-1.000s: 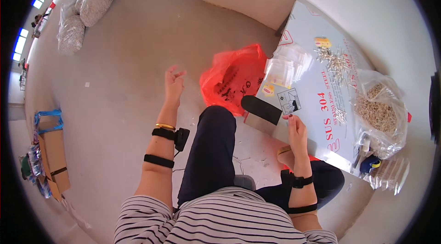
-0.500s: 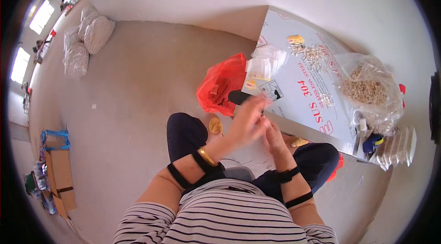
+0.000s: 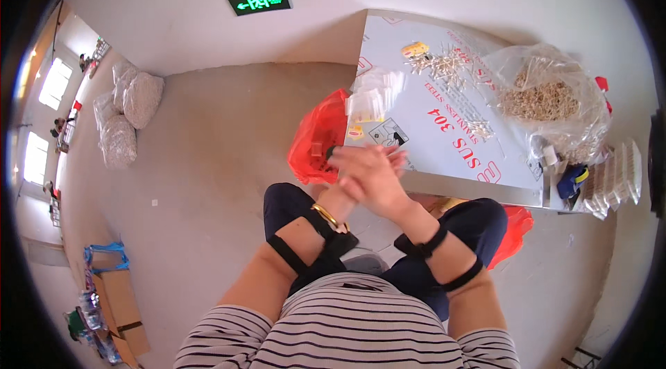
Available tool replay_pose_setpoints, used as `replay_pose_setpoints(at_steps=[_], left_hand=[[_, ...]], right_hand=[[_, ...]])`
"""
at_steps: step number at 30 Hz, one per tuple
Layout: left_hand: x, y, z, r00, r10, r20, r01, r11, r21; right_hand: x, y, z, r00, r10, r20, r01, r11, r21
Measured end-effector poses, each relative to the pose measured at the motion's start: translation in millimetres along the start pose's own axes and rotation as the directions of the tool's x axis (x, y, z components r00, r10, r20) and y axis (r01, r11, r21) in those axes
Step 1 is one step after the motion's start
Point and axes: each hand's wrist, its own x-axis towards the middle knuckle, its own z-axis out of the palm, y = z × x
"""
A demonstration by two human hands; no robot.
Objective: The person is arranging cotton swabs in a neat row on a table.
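My hands cross over each other in front of the table's near left corner, smeared by motion. My right hand (image 3: 374, 176) lies on top. My left hand (image 3: 338, 200), below a gold bracelet (image 3: 326, 217), is mostly covered by it. Blur and overlap hide whether either one holds anything. Just left of the fingers shows a bit of a dark thing (image 3: 331, 154) whose kind I cannot make out. Close beyond the hands, an open red plastic bag (image 3: 310, 138) hangs by the table's left edge. Small clear plastic bags (image 3: 374, 95) lie stacked on that edge.
The film-covered metal table (image 3: 416, 119) holds scattered cotton swabs (image 3: 447, 67), a yellow packet (image 3: 415, 49) and a clear bag of thin wooden-coloured pieces (image 3: 544, 99). A blue tape dispenser (image 3: 571, 181) sits at its right corner. Full sacks (image 3: 142, 102) and cardboard (image 3: 119, 299) stand left.
My hands have come together, the right now crossing over the left. The black thing that stuck out beyond them is mostly hidden. The whole view has shifted.
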Motion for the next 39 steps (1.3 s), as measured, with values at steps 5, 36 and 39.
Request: replay_pose_setpoints(at_steps=[5, 36, 39], left_hand=[[66.9, 54.1, 1.3, 0.599, -0.724, 0.342, 0.640, 0.176, -0.748], [84.5, -155.9, -168.4, 0.631, -0.536, -0.562, 0.775, 0.477, 0.415], [93.2, -156.0, -161.5, 0.626, -0.549, -0.554, 0.780, 0.457, 0.428]], right_hand=[[14.3, 84.1, -51.1, 0.767, 0.640, 0.052, -0.635, 0.768, -0.090], [7.8, 136.6, -129.2, 0.666, 0.745, -0.017, -0.626, 0.572, 0.531], [5.2, 136.6, -128.0, 0.671, 0.741, -0.020, -0.625, 0.580, 0.523]])
